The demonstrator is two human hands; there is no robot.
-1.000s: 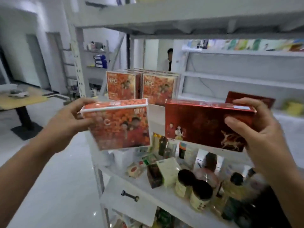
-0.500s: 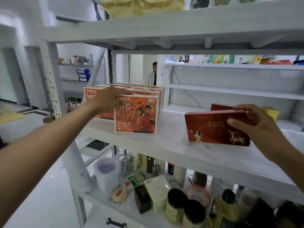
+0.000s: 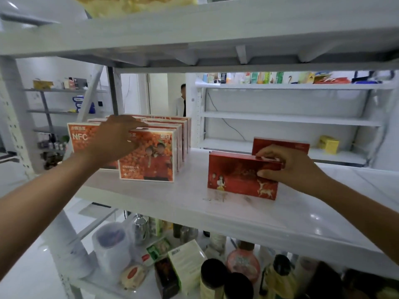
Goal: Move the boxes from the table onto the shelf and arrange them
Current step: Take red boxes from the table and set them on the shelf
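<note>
The white shelf (image 3: 151,203) in front of me fills most of my view, with an upper board (image 3: 194,33) close above it. Under it a lower board (image 3: 101,284) is crowded with bottles and jars (image 3: 212,279). Through the open back I can see far shelving (image 3: 289,121), and a person (image 3: 181,102) stands in the doorway beside it.

My orange boxes (image 3: 182,134) stand upright at the left of the shelf, in two rows running back, faces toward me. The front orange box (image 3: 151,160) stands nearest the edge, at the head of the right row. My left hand (image 3: 116,139) holds it by its top left corner, fingers laid over the top and thumb on the face.

Well apart to the right, the red box (image 3: 235,178) stands on its long side on the shelf. My right hand (image 3: 289,167) pinches its right end, fingers curled over the top edge and thumb pressed on the front. A second red box (image 3: 280,145) stands just behind it, partly hidden by my hand.

A small yellow box (image 3: 328,144) sits alone on the far shelving.
</note>
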